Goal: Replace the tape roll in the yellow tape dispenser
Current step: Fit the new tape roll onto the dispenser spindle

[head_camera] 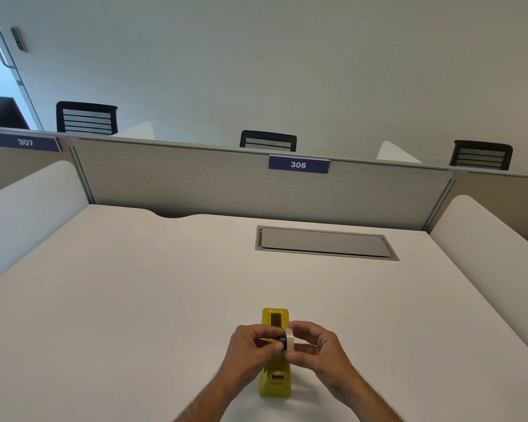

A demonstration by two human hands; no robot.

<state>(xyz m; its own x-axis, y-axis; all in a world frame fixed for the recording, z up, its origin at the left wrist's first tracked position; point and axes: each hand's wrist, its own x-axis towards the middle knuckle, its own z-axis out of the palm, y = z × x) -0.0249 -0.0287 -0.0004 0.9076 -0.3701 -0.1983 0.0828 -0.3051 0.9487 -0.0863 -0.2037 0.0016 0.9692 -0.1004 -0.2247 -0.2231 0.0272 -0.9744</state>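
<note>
The yellow tape dispenser point(275, 380) stands on the white desk point(134, 300) near its front edge, its long axis pointing away from me and its roll slot showing empty at the far end. Just above it I hold a pale tape roll point(289, 342) on edge. My right hand point(314, 348) grips the roll's rim. The fingers of my left hand point(250, 345) pinch a small black core point(282, 340) that sits at the roll's left face. My hands hide the dispenser's middle.
A grey cable hatch point(325, 242) is set flush in the desk at the far right. A grey partition point(226, 184) labelled 306 closes the back, with white side screens at left and right. Black chair backs rise behind it.
</note>
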